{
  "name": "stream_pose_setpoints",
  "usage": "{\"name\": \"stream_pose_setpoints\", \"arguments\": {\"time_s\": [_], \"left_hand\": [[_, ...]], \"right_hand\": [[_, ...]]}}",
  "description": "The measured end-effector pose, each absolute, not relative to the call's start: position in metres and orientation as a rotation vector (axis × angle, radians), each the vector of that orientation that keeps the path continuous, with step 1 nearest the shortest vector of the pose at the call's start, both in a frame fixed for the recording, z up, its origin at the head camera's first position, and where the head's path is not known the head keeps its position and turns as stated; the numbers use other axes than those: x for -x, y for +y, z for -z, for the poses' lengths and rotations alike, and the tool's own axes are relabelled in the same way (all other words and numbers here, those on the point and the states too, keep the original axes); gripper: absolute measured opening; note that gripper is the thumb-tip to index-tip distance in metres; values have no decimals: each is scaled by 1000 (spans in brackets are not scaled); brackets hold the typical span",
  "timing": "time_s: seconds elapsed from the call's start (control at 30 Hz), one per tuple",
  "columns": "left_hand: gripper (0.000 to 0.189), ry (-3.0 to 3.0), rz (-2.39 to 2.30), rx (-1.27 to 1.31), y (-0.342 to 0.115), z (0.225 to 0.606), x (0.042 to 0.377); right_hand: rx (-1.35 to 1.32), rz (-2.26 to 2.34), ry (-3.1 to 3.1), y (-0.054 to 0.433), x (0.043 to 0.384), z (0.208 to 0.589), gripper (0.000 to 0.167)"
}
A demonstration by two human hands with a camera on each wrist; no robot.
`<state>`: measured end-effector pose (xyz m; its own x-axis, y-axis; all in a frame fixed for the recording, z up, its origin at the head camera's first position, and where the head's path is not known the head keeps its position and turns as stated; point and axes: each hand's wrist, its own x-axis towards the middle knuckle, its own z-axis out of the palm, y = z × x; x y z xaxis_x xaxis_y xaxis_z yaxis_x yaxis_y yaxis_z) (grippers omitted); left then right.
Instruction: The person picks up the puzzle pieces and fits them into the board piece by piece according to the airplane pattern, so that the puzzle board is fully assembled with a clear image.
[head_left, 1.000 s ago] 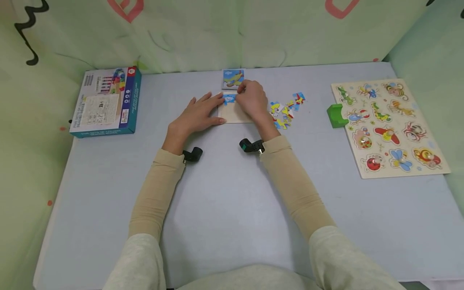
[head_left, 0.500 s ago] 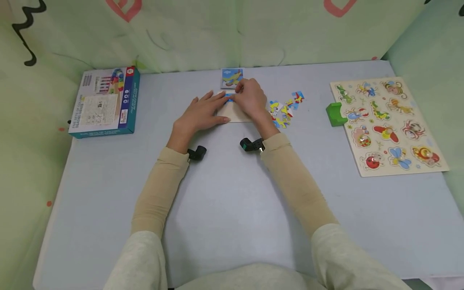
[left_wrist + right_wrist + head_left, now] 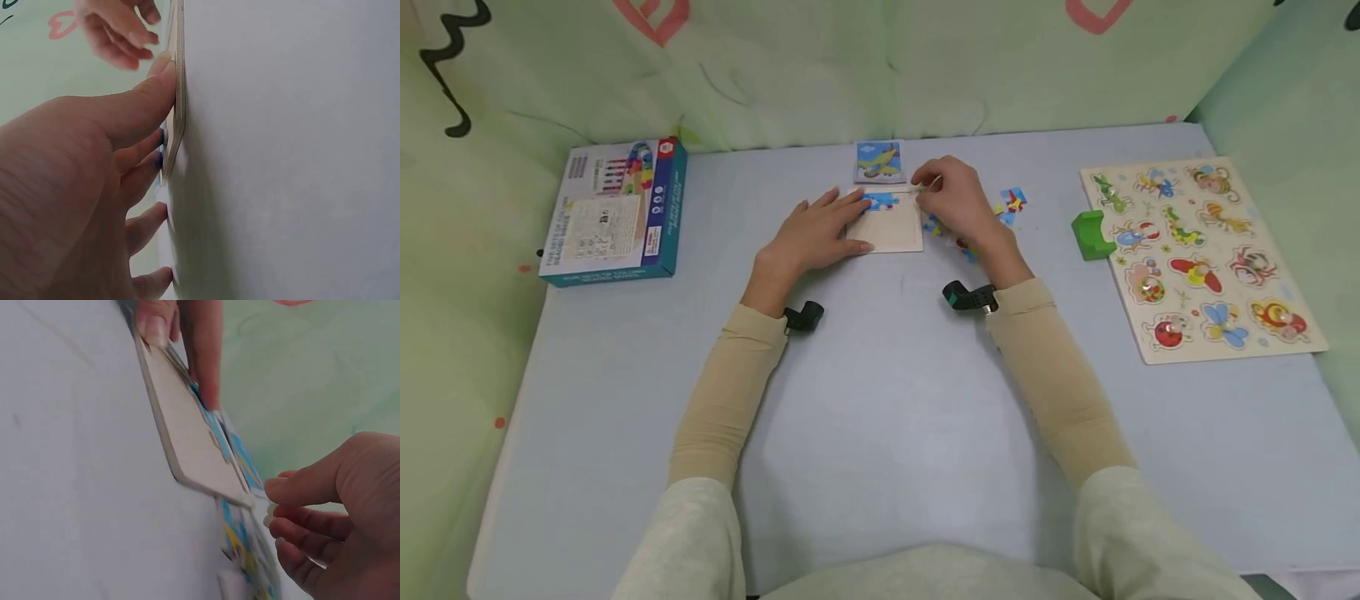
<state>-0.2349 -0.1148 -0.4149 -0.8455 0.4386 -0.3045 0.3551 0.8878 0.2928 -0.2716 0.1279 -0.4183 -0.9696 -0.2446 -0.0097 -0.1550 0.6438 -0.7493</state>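
Puzzle tray [image 3: 895, 233], blue pieces [image 3: 882, 201] inside, left fingers [image 3: 844, 208] outspread against it, right fingers [image 3: 314, 520] slack, empty.

Tray [image 3: 895, 235] mid-bench [image 3: 865, 400], toward the back; joined pieces [image 3: 883, 201] inside along its far side; picture card [image 3: 880, 161] just behind. Loose pieces [image 3: 1011, 200] right of tray, some below right hand [image 3: 958, 196]. Box [image 3: 606, 212] back left; puzzle board [image 3: 1185, 190] far right, block [image 3: 1092, 236] at its left edge.

What I read as a tabletop play booth, pale green hangings [image 3: 790, 75] with hearts beyond the person's fingers [image 3: 147, 228], pale tabletop [image 3: 865, 417] beneath them, insect-picture puzzle board [image 3: 1217, 248] to their right, printed carton [image 3: 606, 221] to their left
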Motion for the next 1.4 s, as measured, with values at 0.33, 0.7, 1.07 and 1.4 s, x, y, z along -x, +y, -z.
{"name": "stream_pose_setpoints", "arguments": {"time_s": [0.33,0.7,1.07,1.4], "left_hand": [[78,2670,-353,-589,-115,412,234],[78,2654,-365,-588,-117,407,232],[79,2646,-385,-587,-116,411,232],[79,2653,-405,-595,-116,414,234]], "right_hand": [[214,1112,2839,206,268,404,31],[263,987,2868,242,267,412,39],[132,931,2875,249,263,415,32],[58,992,2890,246,262,410,30]]}}
